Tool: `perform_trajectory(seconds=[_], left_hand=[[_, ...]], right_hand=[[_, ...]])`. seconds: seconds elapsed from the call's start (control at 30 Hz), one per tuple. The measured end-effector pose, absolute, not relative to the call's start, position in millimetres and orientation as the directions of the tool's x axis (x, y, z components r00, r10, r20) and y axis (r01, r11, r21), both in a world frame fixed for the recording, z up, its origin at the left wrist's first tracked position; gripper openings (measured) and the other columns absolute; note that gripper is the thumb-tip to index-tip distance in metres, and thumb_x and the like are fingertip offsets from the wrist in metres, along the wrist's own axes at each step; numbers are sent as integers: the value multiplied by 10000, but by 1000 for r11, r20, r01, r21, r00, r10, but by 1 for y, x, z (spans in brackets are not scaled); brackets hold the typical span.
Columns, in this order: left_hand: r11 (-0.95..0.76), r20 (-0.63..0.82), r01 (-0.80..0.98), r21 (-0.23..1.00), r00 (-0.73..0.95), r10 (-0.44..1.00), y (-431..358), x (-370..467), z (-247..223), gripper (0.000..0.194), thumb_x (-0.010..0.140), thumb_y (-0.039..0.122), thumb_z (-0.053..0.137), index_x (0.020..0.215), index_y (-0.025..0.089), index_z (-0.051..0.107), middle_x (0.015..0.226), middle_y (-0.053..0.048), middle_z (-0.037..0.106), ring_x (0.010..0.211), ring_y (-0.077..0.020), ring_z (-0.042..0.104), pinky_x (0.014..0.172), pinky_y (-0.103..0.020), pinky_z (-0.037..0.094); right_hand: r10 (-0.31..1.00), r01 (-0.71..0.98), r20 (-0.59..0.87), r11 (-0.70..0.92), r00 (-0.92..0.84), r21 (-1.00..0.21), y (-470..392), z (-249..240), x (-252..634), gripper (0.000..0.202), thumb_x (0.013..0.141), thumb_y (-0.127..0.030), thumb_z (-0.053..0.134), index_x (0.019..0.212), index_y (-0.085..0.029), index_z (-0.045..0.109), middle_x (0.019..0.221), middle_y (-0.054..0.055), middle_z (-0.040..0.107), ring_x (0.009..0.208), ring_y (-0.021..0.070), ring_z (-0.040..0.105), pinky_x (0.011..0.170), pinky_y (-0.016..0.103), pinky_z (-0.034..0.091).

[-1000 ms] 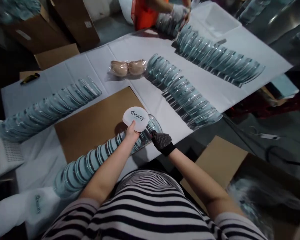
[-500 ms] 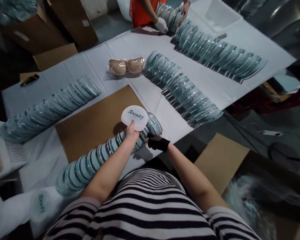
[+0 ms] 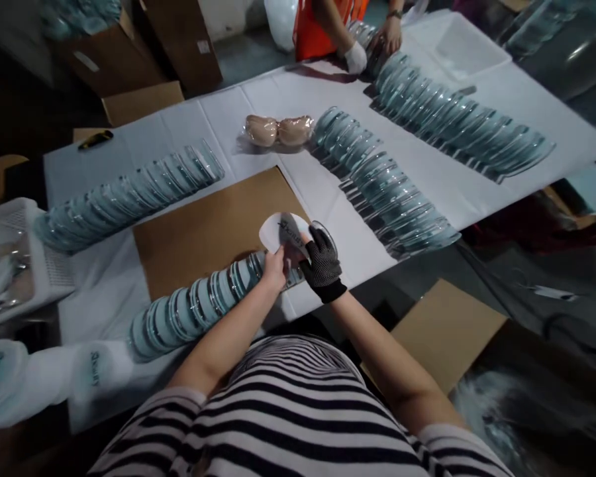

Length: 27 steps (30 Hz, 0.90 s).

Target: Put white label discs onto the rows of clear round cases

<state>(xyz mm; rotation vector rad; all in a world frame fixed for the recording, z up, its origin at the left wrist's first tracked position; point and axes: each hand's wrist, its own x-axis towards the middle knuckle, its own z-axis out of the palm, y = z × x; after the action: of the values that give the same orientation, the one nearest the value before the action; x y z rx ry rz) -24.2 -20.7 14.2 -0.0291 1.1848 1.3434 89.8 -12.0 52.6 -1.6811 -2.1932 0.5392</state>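
Note:
A white oval card with dark lettering ending in "beauty" is held in my bare left hand, its fingers closed on the lower edge. My right hand, in a black dotted glove with a bare fingertip showing, closes at the card's right edge, and a shadow covers part of the lettering. Both hands are above the near end of a row of clear bluish plastic shells. One curved clear rim shows behind the gloved fingers. A brown cardboard sheet lies beyond the row.
More rows of clear shells stand on the white table. Bagged beige bra cups lie farther back. A white basket and stacked white cards are at left. Another person's gloved hand works across the table. An open carton stands at right.
My gloved right hand has risen from the row of shells to the card's right edge. The card has tilted in my left hand. The view has shifted left.

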Motion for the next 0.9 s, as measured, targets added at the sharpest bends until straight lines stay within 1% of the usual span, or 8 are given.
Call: perform_trajectory(seconds=[0.1, 0.2, 0.3, 0.37, 0.57, 0.63, 0.73, 0.9], left_hand=[[348, -688, -753, 559, -186, 701, -23, -30, 11, 234, 871, 118, 680, 1103, 144, 703, 984, -84, 772, 837, -185, 749, 840, -306, 598], [249, -669, -807, 535, -225, 708, -11, -46, 13, 277, 920, 126, 615, 1191, 155, 668, 1110, -103, 754, 981, -202, 731, 936, -359, 579], [193, -695, -839, 508, -268, 667, 3, -67, 15, 349, 959, 163, 567, 1302, 202, 612, 1272, -97, 696, 1166, -224, 665, 1031, -424, 530], [202, -719, -856, 476, -246, 650, 8, -78, 14, 388, 969, 174, 550, 1353, 214, 578, 1360, -103, 643, 1237, -245, 623, 1063, -467, 502], [195, -703, -863, 465, -226, 674, 8, -80, 2, 441, 944, 163, 594, 1381, 208, 562, 1368, -138, 631, 1242, -272, 620, 1060, -514, 487], [207, -700, -856, 474, -225, 678, 9, -79, 0, 443, 943, 158, 594, 1383, 199, 557, 1365, -143, 632, 1235, -273, 625, 1059, -515, 487], [216, -689, -835, 506, -240, 684, 9, -78, -1, 445, 943, 141, 587, 1385, 173, 546, 1390, -154, 610, 1227, -291, 628, 1048, -548, 486], [217, -684, -834, 507, -236, 691, 8, -78, -1, 413, 938, 137, 597, 1348, 178, 577, 1360, -134, 636, 1188, -274, 651, 1023, -505, 519]], right_hand=[[994, 817, -55, 45, -93, -574, -15, 50, 80, 541, 965, -201, 336, 1488, -109, 433, 1400, 160, 580, 1220, 228, 583, 1029, 355, 473], [989, 837, -78, -151, 129, -526, -31, 56, 103, 563, 991, -223, 286, 1532, -92, 367, 1269, 169, 664, 1078, 232, 660, 937, 331, 513], [995, 913, -84, -81, 52, -399, -80, 60, 137, 488, 999, -250, 341, 1437, -150, 531, 1214, 149, 701, 1055, 248, 679, 901, 316, 520], [984, 944, -166, -1, -57, -329, -115, 54, 148, 446, 989, -241, 374, 1360, -190, 615, 1160, 125, 727, 1016, 242, 695, 870, 300, 525], [933, 983, -345, 42, -103, -179, -112, 23, 98, 472, 1030, -278, 317, 1457, -240, 517, 1138, 126, 726, 961, 227, 704, 805, 300, 513], [917, 987, -384, 49, -105, -154, -93, 18, 80, 475, 1045, -288, 287, 1485, -267, 465, 1141, 125, 720, 946, 221, 703, 793, 313, 507], [927, 983, -360, 47, -108, -176, -82, 17, 72, 425, 1051, -342, 301, 1399, -277, 536, 1169, 120, 699, 981, 223, 685, 777, 310, 489], [920, 970, -386, -147, 62, -195, -86, 12, 70, 368, 1035, -390, 349, 1243, -226, 605, 1100, 94, 716, 946, 213, 684, 743, 275, 458]])
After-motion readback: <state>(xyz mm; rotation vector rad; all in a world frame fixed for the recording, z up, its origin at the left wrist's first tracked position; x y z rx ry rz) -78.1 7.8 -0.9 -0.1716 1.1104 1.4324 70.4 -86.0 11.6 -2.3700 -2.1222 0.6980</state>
